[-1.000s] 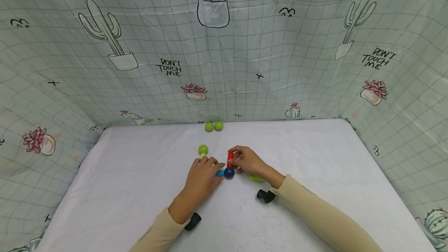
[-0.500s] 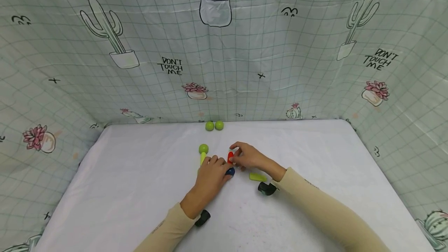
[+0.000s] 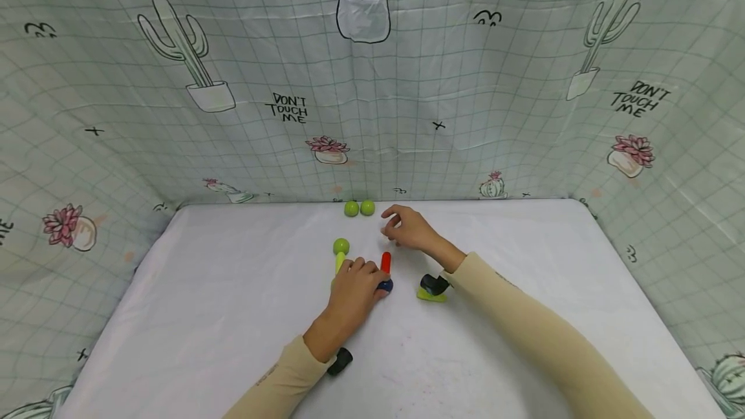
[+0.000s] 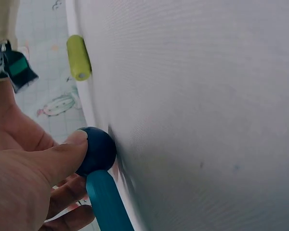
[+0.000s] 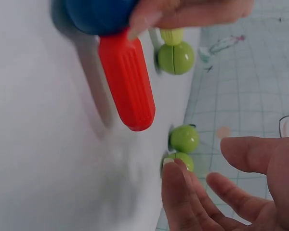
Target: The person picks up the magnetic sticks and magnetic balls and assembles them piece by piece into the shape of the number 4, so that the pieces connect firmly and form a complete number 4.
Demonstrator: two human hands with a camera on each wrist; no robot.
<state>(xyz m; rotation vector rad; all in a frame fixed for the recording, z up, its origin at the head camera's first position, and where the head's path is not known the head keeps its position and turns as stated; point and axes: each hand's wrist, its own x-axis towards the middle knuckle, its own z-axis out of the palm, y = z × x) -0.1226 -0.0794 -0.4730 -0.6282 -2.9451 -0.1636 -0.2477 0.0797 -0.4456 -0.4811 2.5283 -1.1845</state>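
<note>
My left hand [image 3: 353,290] pinches a dark blue ball [image 4: 98,151] between thumb and fingers. From that ball a red ribbed rod [image 5: 127,84] extends toward the back, and a teal-blue rod [image 4: 108,202] joins its other side, hidden under the hand in the head view. Beyond the red rod, my right hand [image 3: 410,228] is held above the table with loosely bent fingers and nothing between them. Close to its fingertips stand two green balls [image 3: 352,208] at the back edge. A yellow-green rod [image 3: 340,261] with another green ball [image 3: 341,246] on its end lies beside the left fingers.
A loose yellow-green rod [image 4: 78,57] lies to the right, partly covered by the right wrist's black camera [image 3: 434,284] in the head view. The white table [image 3: 233,302] meets a grid-patterned cloth [image 3: 396,102] behind.
My right hand has let go of the red rod and moved away toward the back. The left hand has shifted right, from the teal-blue rod onto the dark blue ball.
</note>
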